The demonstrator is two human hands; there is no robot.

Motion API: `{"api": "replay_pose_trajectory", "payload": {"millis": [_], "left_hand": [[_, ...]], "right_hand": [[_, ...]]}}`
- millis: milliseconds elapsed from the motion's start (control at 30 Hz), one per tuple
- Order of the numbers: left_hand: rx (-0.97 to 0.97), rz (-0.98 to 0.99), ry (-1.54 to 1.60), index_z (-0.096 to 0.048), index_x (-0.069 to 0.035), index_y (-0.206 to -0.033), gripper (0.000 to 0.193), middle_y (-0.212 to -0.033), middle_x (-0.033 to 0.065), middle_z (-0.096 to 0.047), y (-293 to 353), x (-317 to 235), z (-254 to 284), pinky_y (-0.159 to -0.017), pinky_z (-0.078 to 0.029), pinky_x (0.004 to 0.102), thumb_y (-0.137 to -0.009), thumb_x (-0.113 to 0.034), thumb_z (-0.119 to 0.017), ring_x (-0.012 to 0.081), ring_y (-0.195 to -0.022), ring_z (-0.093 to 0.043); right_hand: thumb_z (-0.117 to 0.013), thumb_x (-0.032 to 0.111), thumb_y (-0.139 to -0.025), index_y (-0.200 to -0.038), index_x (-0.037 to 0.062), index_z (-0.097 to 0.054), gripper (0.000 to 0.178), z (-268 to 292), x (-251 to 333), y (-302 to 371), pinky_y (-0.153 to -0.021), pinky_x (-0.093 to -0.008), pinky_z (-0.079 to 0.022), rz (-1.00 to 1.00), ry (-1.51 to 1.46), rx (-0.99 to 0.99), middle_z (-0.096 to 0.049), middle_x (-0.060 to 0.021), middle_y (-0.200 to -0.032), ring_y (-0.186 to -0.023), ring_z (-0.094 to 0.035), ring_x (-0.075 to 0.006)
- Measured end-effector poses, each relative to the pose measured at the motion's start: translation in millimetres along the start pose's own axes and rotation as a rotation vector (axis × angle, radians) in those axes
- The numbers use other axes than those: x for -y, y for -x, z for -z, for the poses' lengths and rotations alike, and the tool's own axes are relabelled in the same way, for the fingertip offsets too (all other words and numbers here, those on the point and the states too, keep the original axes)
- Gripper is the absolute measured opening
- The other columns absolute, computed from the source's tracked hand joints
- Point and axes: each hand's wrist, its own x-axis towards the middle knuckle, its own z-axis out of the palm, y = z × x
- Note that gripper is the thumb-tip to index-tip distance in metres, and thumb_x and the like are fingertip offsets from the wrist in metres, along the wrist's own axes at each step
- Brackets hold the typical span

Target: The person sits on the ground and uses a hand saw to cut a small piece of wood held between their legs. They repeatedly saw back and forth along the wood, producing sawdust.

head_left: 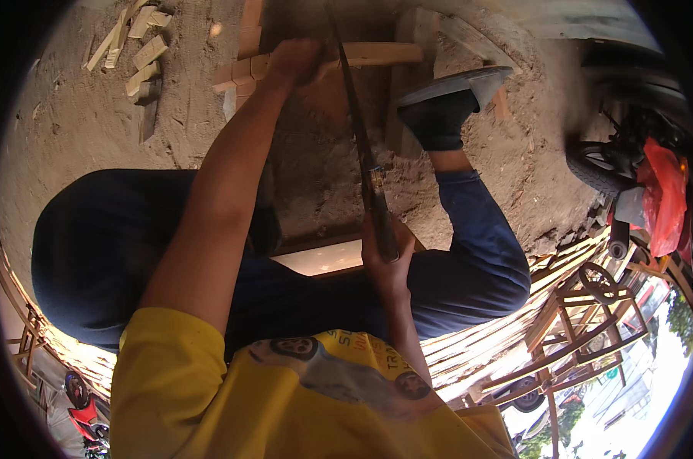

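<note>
My left hand [300,61] is closed over a pale wooden bar [381,53] that lies crosswise at the far side. Cross lines mark the bar's left end. My right hand [388,249] grips the handle of a long, narrow, dark-bladed tool [356,107]. Its blade points away from me and passes over the bar just right of my left hand. It shows nearly edge-on, so I cannot tell whether it is a saw or a machete. My right foot, in a dark sock and grey slipper [453,88], is beside the bar's right part.
Several short wood offcuts [144,65] lie on the bare dirt [182,99] at the far left. A motorcycle wheel [603,164] and a red plastic bag [662,199] are at the right. Wooden frames [584,333] stand at the lower right.
</note>
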Motion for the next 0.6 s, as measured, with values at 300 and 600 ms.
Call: {"api": "replay_pose_trajectory", "payload": {"millis": [300, 600], "left_hand": [[-0.001, -0.001, 0.005, -0.062, -0.007, -0.109, 0.036, -0.096, 0.0171, -0.069, 1.9, 0.2, -5.0, -0.080, -0.055, 0.0446, -0.079, -0.026, -0.067, 0.0333, -0.092, -0.067], [-0.006, -0.003, 0.017, -0.059, -0.008, -0.115, 0.040, -0.097, 0.0165, -0.068, -0.4, 4.9, -7.1, -0.079, -0.055, 0.0452, -0.080, -0.025, -0.067, 0.0336, -0.092, -0.067]], "right_hand": [[-0.062, 0.005, -0.088, -0.076, -0.0007, -0.055, 0.015, -9.1, -4.4, -15.5, -0.046, -0.0260, -0.035, -0.080, -0.017, 0.020, -0.049, -0.0008, -0.058, -0.054, -0.045, -0.0035], [-0.060, 0.004, -0.089, -0.079, 0.0001, -0.058, 0.011, -26.4, -2.4, -51.7, -0.047, -0.0236, -0.034, -0.108, -0.140, 0.071, -0.050, 0.0032, -0.061, -0.057, -0.045, -0.0021]]}}
